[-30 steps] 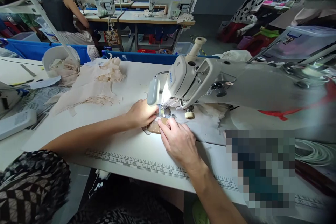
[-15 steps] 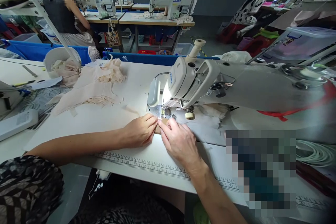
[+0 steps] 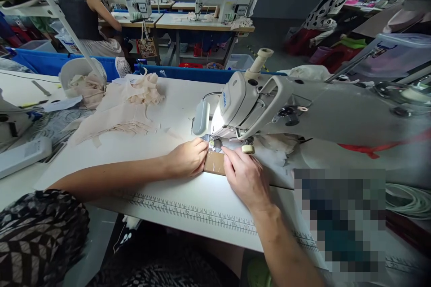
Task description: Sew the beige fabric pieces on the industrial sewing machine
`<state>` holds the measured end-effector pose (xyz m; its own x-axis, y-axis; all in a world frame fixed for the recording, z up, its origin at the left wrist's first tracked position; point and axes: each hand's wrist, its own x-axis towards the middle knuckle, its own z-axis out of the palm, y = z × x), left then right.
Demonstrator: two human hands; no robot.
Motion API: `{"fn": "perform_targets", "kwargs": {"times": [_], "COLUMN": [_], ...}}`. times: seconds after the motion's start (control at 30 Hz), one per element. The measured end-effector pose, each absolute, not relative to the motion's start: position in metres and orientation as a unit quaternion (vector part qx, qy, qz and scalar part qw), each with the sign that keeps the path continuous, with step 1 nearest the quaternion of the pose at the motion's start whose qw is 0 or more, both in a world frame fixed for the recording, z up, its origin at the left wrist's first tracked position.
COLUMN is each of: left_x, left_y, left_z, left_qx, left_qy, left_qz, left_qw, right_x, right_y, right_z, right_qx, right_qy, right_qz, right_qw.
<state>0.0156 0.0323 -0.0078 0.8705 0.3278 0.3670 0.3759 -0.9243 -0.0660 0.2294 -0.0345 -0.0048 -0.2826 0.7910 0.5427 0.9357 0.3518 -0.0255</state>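
Note:
A white JUKI sewing machine (image 3: pixel 235 103) stands over the work surface, its lamp lighting the needle area (image 3: pixel 215 143). My left hand (image 3: pixel 188 158) is closed in a pinch just left of the presser foot; whatever lies between the fingertips is hidden. On the other side, my right hand (image 3: pixel 245 175) has its index finger stretched toward the needle plate, with the thumb apart below it. I see nothing held in it. Between the hands lies a brown, shiny plate (image 3: pixel 214 163) in the machine bed.
Beige fabric pieces (image 3: pixel 114 119) are piled on the white table (image 3: pixel 168 121) at left. A ruler strip (image 3: pixel 191 210) runs along the front edge. Behind, a person (image 3: pixel 81 13) sits at another machine. A clear plastic box (image 3: pixel 400 56) stands at right.
My hands, earlier together at the fingertips, are now apart. The right hand has moved right, uncovering the brown plate; the left is closer to the presser foot. The view has shifted slightly.

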Motion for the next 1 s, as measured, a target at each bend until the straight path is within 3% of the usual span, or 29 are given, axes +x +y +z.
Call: {"fn": "perform_targets", "kwargs": {"times": [0.23, 0.6, 1.0], "left_x": [0.016, 0.015, 0.015], "left_y": [0.03, 0.033, 0.035], "left_z": [-0.008, -0.008, -0.006], "left_qx": [-0.964, -0.968, -0.965], "left_qy": [-0.186, -0.179, -0.192], "left_qz": [-0.177, -0.165, -0.169], "left_qw": [0.072, 0.066, 0.049], "right_x": [0.227, 0.227, 0.227], "right_y": [-0.038, -0.015, -0.022], "right_z": [-0.005, 0.013, 0.003], "right_qx": [-0.57, -0.67, -0.69], "right_qy": [-0.774, -0.651, -0.618], "right_qz": [-0.099, 0.112, 0.106], "right_qw": [0.258, 0.338, 0.361]}}
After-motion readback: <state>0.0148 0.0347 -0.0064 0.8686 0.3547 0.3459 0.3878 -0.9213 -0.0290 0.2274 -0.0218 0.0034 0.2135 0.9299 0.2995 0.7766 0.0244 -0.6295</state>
